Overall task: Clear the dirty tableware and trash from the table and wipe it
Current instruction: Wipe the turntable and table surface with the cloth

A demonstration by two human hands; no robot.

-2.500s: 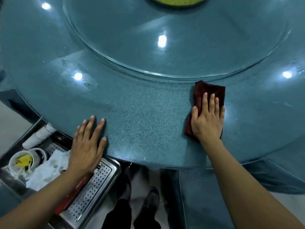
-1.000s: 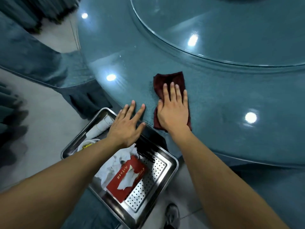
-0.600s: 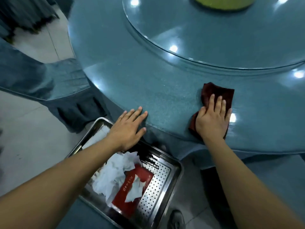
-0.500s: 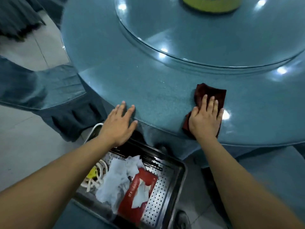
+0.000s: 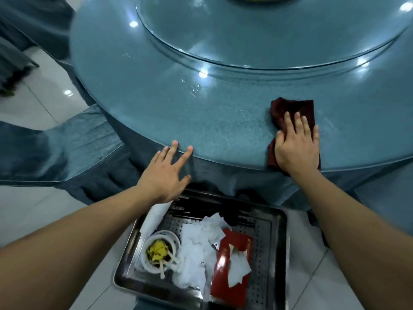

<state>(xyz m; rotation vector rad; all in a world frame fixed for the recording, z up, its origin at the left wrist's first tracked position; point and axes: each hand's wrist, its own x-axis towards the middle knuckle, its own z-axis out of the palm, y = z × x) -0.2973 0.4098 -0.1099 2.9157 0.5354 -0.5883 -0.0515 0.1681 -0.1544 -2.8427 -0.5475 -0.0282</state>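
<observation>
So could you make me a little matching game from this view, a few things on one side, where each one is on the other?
Things:
1. dark red cloth
2. left hand
3. white bowl
4. red packet

Places:
A. left part of the metal tray
B. under the right hand on the table
C. right part of the tray
D. fingertips at the table's edge

Pairs: 1-B, 2-D, 3-A, 4-C

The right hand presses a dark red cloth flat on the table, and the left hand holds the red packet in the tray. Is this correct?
Not quite. In the head view the left hand holds nothing; its fingertips rest on the table edge. The red packet lies in the tray. The right hand does press the dark red cloth.
</observation>
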